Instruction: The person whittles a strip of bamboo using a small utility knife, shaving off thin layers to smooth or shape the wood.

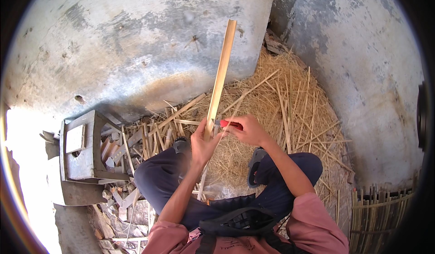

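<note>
A long split piece of bamboo [222, 68], pale and hollowed along its inner face, rises up and slightly right in front of me. My left hand [202, 144] is closed around its lower part. In my right hand [248, 130] is a red-handled knife [231, 125], fingers wrapped around the handle. Its short grey blade meets the right edge of the bamboo just above my left hand. A thin pale strip passes close to my right fingers; whether they touch it I cannot tell.
Shavings and loose bamboo strips [290, 100] cover the floor ahead and to the right. A worn wooden stool [93, 147] lies at the left near wood scraps and rubble [122, 204]. Stained walls [149, 31] enclose the spot. Upright sticks [376, 213] stand at the lower right.
</note>
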Motion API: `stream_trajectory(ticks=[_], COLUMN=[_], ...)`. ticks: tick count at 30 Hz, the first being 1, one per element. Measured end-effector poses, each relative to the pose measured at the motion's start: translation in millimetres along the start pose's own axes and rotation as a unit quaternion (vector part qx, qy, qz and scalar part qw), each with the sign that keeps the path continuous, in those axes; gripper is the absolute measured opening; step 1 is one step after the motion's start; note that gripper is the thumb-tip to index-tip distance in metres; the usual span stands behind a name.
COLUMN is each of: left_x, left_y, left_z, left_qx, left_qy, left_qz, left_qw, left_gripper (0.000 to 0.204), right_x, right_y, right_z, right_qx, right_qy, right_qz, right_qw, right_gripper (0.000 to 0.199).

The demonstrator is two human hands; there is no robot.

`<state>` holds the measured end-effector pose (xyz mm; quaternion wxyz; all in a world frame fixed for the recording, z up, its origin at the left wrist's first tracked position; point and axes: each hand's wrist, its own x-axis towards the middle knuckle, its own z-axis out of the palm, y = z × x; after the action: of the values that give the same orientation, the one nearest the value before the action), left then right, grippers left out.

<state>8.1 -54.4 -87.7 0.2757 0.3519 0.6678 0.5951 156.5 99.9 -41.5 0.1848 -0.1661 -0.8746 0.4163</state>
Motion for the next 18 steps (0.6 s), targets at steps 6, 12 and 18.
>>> stream_trajectory(ticks=[6, 12, 18], left_x=[2, 0, 0], left_y=[-1, 6, -7], left_z=[-2, -3, 2], left_qx=[-0.006, 0.05, 0.028], left_qy=[-0.008, -0.009, 0.045], left_qz=[0.031, 0.048, 0.071], left_qw=[0.999, 0.998, 0.996], left_gripper=[0.083, 0.083, 0.08], right_x=[0, -1, -3], right_y=[3, 4, -7], right_z=[2, 10, 7], right_qx=[0.184, -0.071, -0.113], right_qy=[-0.042, 0.08, 0.074], right_qz=[0.088, -0.115, -0.103], right_qw=[0.978, 0.988, 0.985], right_gripper=[0.031, 0.027, 0.028])
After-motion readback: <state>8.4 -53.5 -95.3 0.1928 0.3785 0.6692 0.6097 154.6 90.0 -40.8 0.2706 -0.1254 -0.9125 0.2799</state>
